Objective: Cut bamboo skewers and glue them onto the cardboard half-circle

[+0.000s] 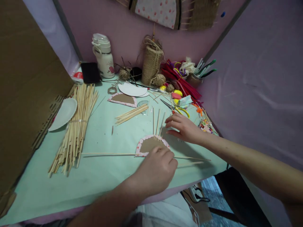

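Note:
A half-circle cardboard piece (150, 144) with a pink-and-white patterned border lies near the table's front. Several thin wooden sticks (157, 121) fan out from its curved edge, pointing away from me. Long sticks (107, 154) run along its straight edge to both sides. My left hand (157, 168) rests over that straight edge with its fingers curled under; what they grip, if anything, is hidden. Just right of the fanned sticks is my right hand (183, 127), its fingers apart and bent slightly, with nothing visible in them.
A big stick bundle (79, 126) and a white paper half-plate (63, 114) lie left. Loose sticks (132, 114), another bordered half-circle (123, 99) and scissors (176, 109) are beyond. A bottle (104, 58), twine spool (151, 63) and pen cup (195, 80) line the back.

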Demonstrator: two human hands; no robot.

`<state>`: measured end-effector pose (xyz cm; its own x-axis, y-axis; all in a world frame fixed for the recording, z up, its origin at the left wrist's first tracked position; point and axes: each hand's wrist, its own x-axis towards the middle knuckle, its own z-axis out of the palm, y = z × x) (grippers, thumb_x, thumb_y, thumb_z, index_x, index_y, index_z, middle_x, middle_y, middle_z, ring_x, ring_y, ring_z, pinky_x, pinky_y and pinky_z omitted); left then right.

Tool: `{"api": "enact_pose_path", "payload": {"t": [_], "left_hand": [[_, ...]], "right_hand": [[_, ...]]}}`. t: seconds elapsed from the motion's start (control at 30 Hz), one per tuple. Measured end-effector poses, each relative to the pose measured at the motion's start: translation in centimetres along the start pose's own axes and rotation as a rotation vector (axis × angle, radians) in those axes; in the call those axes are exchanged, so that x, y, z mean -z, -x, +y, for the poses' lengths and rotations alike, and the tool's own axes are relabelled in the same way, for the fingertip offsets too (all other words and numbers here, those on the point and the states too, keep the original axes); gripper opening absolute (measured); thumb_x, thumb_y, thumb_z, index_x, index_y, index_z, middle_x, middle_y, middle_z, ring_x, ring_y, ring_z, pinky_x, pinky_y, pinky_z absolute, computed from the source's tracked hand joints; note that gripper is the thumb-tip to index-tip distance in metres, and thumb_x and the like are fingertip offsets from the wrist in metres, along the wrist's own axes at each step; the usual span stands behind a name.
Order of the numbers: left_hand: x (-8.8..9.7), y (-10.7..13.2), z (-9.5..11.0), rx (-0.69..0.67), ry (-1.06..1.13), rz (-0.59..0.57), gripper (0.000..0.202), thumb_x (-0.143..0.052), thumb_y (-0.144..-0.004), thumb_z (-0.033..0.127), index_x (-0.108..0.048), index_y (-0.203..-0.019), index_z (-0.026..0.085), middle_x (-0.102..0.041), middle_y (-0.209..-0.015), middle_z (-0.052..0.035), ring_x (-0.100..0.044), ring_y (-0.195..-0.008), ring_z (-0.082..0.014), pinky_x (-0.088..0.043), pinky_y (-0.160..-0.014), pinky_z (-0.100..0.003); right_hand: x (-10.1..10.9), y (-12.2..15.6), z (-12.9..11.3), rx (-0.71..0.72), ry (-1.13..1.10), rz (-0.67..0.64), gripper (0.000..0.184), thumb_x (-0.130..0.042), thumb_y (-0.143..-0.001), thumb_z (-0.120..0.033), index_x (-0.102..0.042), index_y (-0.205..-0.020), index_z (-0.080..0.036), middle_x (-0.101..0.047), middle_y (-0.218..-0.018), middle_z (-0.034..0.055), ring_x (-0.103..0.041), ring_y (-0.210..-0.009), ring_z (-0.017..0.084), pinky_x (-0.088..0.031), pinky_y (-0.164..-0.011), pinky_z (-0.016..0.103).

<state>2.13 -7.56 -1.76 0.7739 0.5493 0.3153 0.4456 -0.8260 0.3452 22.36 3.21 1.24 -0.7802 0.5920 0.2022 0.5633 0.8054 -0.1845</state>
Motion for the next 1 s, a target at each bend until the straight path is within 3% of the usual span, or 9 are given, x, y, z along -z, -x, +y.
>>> {"api": "enact_pose_path", "payload": {"t": [0.13, 0.27, 0.47, 0.67, 0.8, 0.9, 1.0], "left_hand": [[-0.1, 0.0, 0.4, -0.111, 0.031, -0.077, 0.006, -0.050, -0.085, 0.014, -0.053, -0.082, 0.018, -0.058, -0.079, -0.0031, -0.052, -0.076, -0.0187, -0.038, -0.067, -0.033], [-0.3, 0.2, 0.5, -0.075, -0.013, -0.063, 0.007, -0.051, -0.084, 0.013, -0.052, -0.080, 0.019, -0.057, -0.079, -0.0033, -0.051, -0.076, -0.0198, -0.034, -0.063, -0.033], [-0.1, 0.2, 0.8, -0.103, 0.047, -0.079, 0.005, -0.052, -0.084, 0.018, -0.050, -0.079, 0.020, -0.056, -0.068, -0.0002, -0.048, -0.062, -0.0184, -0.030, -0.056, -0.034], [0.9, 0.4, 0.7, -0.050, 0.044, -0.042, 0.005, -0.052, -0.081, 0.017, -0.049, -0.080, 0.020, -0.056, -0.074, -0.0017, -0.048, -0.069, -0.0196, -0.031, -0.060, -0.034], [2.3, 0.7, -0.5, 0.059, -0.036, -0.025, 0.012, -0.048, -0.079, 0.011, -0.054, -0.085, 0.020, -0.058, -0.077, -0.0029, -0.048, -0.069, -0.0193, -0.031, -0.062, -0.033], [3.2, 0.1, -1.7, 0.134, -0.065, 0.110, 0.016, -0.046, -0.079, 0.009, -0.058, -0.082, 0.020, -0.060, -0.074, -0.0036, -0.050, -0.073, -0.0196, -0.033, -0.065, -0.034], [3.2, -0.8, -2.6, 0.157, -0.143, 0.244, 0.016, -0.047, -0.077, 0.010, -0.057, -0.068, 0.019, -0.055, -0.059, -0.0021, -0.046, -0.061, -0.0180, -0.030, -0.060, -0.034]], "right_hand": [[-0.6, 0.9, -0.9, -0.052, -0.078, -0.019, 0.014, -0.053, -0.092, -0.026, -0.065, -0.094, -0.019, -0.066, -0.096, 0.0110, -0.058, -0.091, 0.022, -0.045, -0.080, 0.037], [-0.5, 2.0, -1.8, -0.180, -0.115, 0.017, 0.013, -0.054, -0.091, -0.026, -0.064, -0.087, -0.018, -0.064, -0.086, 0.0099, -0.058, -0.083, 0.021, -0.046, -0.073, 0.035], [-1.1, 3.3, -3.2, 0.063, -0.028, -0.064, 0.020, -0.050, -0.093, -0.021, -0.066, -0.104, -0.019, -0.066, -0.088, 0.0091, -0.056, -0.079, 0.020, -0.042, -0.069, 0.034], [-0.6, 3.6, -3.8, -0.418, -0.299, 0.030, 0.014, -0.053, -0.092, -0.025, -0.064, -0.098, -0.021, -0.067, -0.089, 0.0073, -0.062, -0.081, 0.019, -0.050, -0.070, 0.032], [0.5, 4.9, -4.9, -0.555, -0.346, 0.254, 0.012, -0.055, -0.091, -0.026, -0.065, -0.096, -0.023, -0.067, -0.092, 0.0064, -0.063, -0.087, 0.020, -0.050, -0.077, 0.034], [0.1, 5.3, -5.5, -0.642, -0.387, 0.418, 0.010, -0.056, -0.091, -0.026, -0.065, -0.092, -0.023, -0.068, -0.090, 0.0059, -0.063, -0.085, 0.020, -0.050, -0.074, 0.033], [-0.8, 4.3, -5.4, -0.617, -0.369, 0.478, 0.011, -0.055, -0.092, -0.026, -0.065, -0.090, -0.022, -0.069, -0.089, 0.0056, -0.063, -0.085, 0.019, -0.049, -0.075, 0.033]]}}
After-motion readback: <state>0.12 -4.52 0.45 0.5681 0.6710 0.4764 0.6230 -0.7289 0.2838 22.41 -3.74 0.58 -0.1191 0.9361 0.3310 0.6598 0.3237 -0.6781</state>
